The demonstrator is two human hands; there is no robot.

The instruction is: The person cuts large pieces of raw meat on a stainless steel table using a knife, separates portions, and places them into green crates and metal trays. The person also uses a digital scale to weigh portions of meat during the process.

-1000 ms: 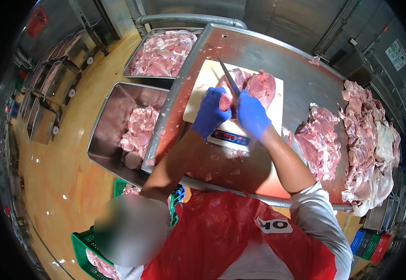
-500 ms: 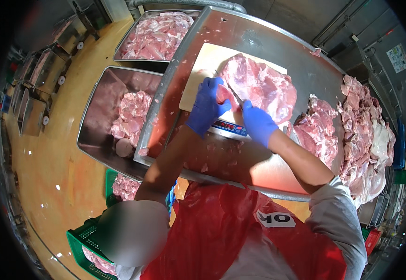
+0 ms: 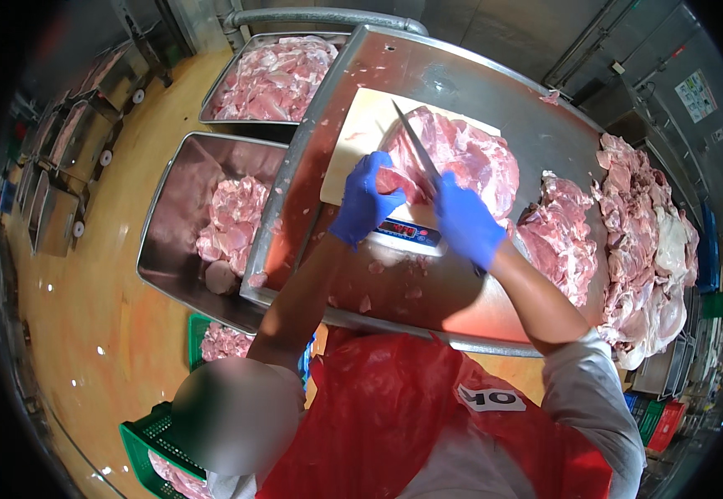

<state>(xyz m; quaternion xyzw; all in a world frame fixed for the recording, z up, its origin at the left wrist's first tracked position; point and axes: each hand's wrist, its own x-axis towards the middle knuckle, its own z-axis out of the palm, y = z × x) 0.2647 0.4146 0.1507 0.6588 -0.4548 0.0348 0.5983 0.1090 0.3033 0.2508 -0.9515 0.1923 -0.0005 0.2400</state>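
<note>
A large slab of raw pink meat (image 3: pixel 470 162) lies on a cream cutting board (image 3: pixel 360 125), which rests over a digital scale (image 3: pixel 410 233). My left hand (image 3: pixel 367 200), in a blue glove, grips the meat's near left edge between thumb and fingers. In my gloved right hand (image 3: pixel 468 220) is a long knife (image 3: pixel 415 145), its blade slanting up and left over the slab, with the tip pointing away from me. The handle is mostly hidden in my fist; a dark end shows below it.
The steel table (image 3: pixel 536 125) has more raw meat (image 3: pixel 557 237) on my right and a long meat pile (image 3: pixel 648 249) beyond it. Left of the table stand a steel bin (image 3: pixel 170 224) with some meat and a fuller steel tub (image 3: pixel 212 96). Green crates (image 3: pixel 133 445) with meat sit near me.
The knife has come up from low against the meat, so its whole blade now shows above the slab. My left hand keeps its hold. The view has shifted slightly.
</note>
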